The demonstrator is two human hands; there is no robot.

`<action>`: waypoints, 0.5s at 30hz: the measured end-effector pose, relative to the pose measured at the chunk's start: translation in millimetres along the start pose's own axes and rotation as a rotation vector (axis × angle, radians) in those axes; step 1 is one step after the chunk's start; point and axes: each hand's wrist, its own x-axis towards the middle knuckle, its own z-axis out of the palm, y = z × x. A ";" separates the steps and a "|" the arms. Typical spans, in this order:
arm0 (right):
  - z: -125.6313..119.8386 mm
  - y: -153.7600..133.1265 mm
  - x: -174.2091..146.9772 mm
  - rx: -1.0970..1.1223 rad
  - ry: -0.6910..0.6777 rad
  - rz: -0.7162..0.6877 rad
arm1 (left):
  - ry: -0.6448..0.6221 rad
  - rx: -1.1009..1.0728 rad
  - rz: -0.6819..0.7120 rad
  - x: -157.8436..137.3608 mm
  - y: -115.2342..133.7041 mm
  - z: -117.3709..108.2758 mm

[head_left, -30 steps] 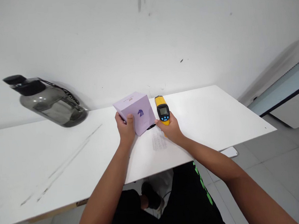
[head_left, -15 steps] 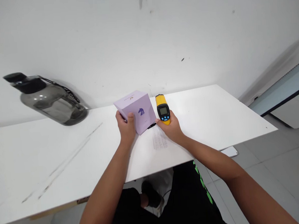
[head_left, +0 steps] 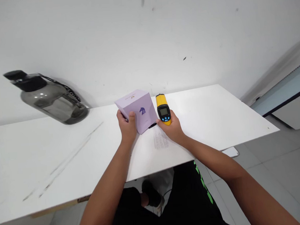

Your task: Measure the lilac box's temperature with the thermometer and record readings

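My left hand (head_left: pixel 127 126) grips a light purple box (head_left: pixel 146 116) by its left side, thumb on the front face. A dark blue horse-head emblem is printed on that face, and the box is tilted. In my right hand (head_left: pixel 175 129) is a yellow and black infrared thermometer (head_left: pixel 163 108), its small grey screen and blue buttons facing me. It stands just right of the box, upright. Between them, partly hidden, a black pen-like object (head_left: pixel 152 125) lies on the white table (head_left: pixel 207 118). Below it, faint rows of print-like marks show on the tabletop.
A grey see-through water bottle (head_left: pixel 56 102) with a black lid and strap stands at the left, by the white wall (head_left: pixel 124 42). Dark scuffs run across the table's left part. The table's right end borders a tiled floor (head_left: pixel 277 172).
Almost nothing differs. The view has shifted very slightly, and both hands keep the same hold on the box and the thermometer.
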 end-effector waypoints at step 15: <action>0.1 -3.4 -0.9 -0.008 -0.013 0.004 | -0.009 0.009 0.013 0.2 -1.0 -0.7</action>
